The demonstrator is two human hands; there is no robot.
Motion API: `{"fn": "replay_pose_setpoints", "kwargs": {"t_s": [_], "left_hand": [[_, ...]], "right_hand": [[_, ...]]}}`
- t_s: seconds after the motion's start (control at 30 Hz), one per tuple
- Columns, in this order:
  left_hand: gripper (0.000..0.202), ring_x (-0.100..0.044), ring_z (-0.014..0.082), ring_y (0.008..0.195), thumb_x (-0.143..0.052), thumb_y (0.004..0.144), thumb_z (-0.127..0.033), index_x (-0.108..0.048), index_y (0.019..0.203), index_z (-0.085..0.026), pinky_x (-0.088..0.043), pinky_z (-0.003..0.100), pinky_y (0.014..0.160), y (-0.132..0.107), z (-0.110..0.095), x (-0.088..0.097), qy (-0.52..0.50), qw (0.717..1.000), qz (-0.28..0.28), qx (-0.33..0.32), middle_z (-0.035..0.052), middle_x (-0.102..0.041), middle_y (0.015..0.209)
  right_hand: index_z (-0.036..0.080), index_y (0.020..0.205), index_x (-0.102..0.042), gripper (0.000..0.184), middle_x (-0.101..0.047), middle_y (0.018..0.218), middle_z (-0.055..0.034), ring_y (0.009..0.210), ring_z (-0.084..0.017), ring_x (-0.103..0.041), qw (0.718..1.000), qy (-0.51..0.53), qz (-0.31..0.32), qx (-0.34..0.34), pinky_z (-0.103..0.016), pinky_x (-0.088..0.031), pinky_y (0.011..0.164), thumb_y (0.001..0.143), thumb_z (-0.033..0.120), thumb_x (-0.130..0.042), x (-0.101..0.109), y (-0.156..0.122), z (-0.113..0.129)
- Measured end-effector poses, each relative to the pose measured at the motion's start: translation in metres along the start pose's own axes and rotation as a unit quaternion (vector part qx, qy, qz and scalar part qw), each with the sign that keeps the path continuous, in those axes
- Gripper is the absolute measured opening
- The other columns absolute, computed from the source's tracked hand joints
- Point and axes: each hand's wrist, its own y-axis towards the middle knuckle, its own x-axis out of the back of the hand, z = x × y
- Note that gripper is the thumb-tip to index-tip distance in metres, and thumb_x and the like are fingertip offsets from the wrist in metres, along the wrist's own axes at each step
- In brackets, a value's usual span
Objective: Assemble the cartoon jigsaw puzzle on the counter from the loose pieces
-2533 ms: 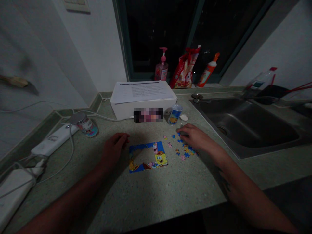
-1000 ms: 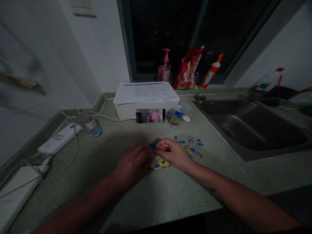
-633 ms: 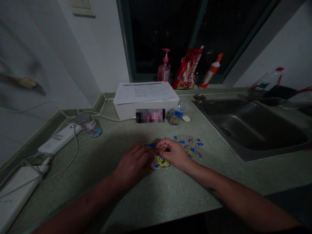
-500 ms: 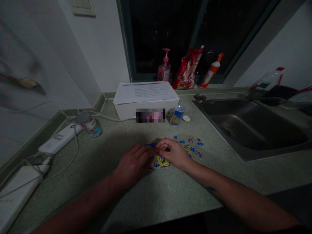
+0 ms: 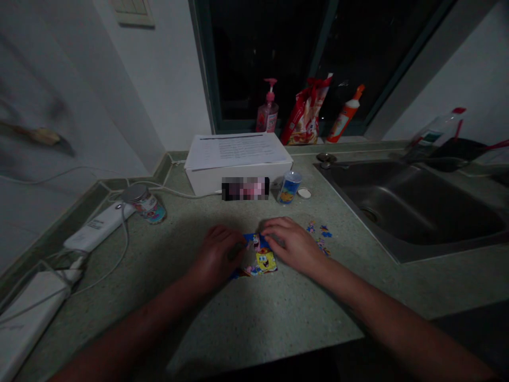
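A partly joined jigsaw puzzle [image 5: 265,261] lies flat on the counter, with a yellow cartoon face, a pink figure and a blue upper edge. My left hand [image 5: 218,252] rests at its left side, fingers curled and closed on that edge, covering part of it. Over the upper right edge is my right hand [image 5: 292,241]; its fingers are stretched forward, the thumb stands apart, and the fingertips touch the blue part. To the right of this hand several loose puzzle pieces [image 5: 326,232] are scattered, some partly hidden behind it.
Behind the puzzle stand a blue can [image 5: 290,188], its lid [image 5: 304,193], a phone [image 5: 245,189] and a white box [image 5: 230,178] topped with paper. A jar [image 5: 145,203], cables and a power strip [image 5: 97,227] lie left. A metal sink [image 5: 421,199] is at right.
My hands have moved apart, uncovering more of the puzzle's top and middle. The right hand's fingers have straightened, and it now covers some loose pieces that showed before.
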Motion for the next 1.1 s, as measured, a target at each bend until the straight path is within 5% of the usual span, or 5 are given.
{"fn": "replay_pose_setpoints", "kwargs": {"t_s": [0.3,1.1], "left_hand": [[0.010,-0.069,0.0263,0.092,-0.073,0.092,-0.012,-0.073,0.093,-0.022,-0.053,0.047,0.092,0.010,-0.002,-0.005,0.023,0.998,0.051,0.016,0.0038,-0.079,0.092],[0.008,-0.066,0.0263,0.095,-0.072,0.097,-0.014,-0.075,0.096,-0.021,-0.052,0.048,0.095,0.011,0.001,-0.012,0.061,0.994,0.083,-0.040,0.0031,-0.079,0.097]], "right_hand": [[0.022,0.112,-0.080,0.013,-0.076,0.129,-0.0098,0.124,-0.028,-0.069,0.991,-0.067,0.106,0.039,-0.048,-0.056,0.106,0.105,0.025,-0.069,0.001,0.000,0.004],[0.022,0.116,-0.080,0.019,-0.077,0.124,-0.0102,0.121,-0.028,-0.068,0.988,-0.082,0.119,0.052,-0.049,-0.055,0.109,0.108,0.026,-0.064,-0.002,-0.002,0.005]]}}
